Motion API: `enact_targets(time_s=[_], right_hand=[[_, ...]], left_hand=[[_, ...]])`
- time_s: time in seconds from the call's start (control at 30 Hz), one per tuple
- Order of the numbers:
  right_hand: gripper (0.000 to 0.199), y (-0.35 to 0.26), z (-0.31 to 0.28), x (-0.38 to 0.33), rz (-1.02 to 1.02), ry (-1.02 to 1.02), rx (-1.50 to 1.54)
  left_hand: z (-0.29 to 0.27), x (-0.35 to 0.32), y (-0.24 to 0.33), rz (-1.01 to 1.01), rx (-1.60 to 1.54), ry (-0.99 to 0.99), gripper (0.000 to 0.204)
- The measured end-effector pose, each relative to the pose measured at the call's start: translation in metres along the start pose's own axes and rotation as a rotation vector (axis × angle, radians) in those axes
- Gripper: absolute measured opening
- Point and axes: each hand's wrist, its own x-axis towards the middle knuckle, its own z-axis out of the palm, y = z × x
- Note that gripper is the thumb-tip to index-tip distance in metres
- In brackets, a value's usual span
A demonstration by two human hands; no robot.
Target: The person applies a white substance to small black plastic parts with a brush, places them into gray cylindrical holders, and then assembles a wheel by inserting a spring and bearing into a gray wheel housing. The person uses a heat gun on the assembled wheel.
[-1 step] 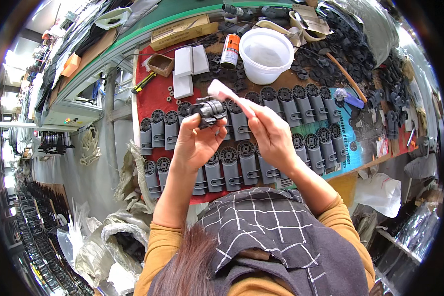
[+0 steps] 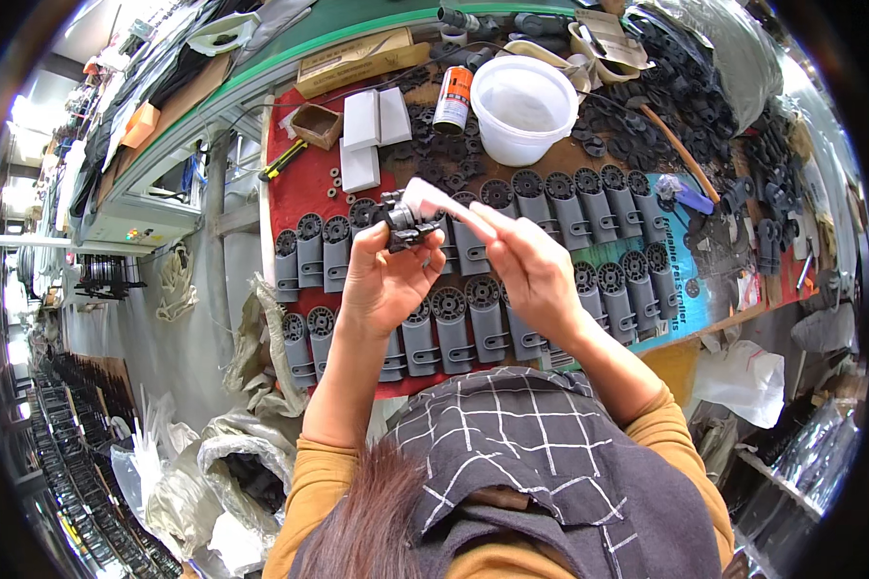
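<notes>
The left hand [image 2: 393, 276] is holding a black part [image 2: 410, 230], likely light, hard, by its near side; the right hand [image 2: 534, 270] is pinching a pink strip [image 2: 444, 202].

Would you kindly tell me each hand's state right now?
Left hand: closed, holding a black plastic part.
Right hand: closed, holding a pale pink brush-like tool.

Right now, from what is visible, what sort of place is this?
Probably an assembly workshop: rows of grey parts on the workbench, a heap of black parts at its far right, and a black fitting in the left hand.
</notes>
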Motion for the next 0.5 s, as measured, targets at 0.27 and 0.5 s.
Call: enact_targets(time_s=[0.27,0.5], right_hand=[[0.035,0.016,-0.008,-0.003,-0.068,0.068,-0.303],[0.031,0.014,-0.01,0.01,-0.078,0.095,-0.459]], left_hand=[[-0.011,-0.002,-0.01,-0.029,-0.056,0.104,0.048],[-0.008,0.003,-0.014,-0.055,-0.102,0.17,0.044]])
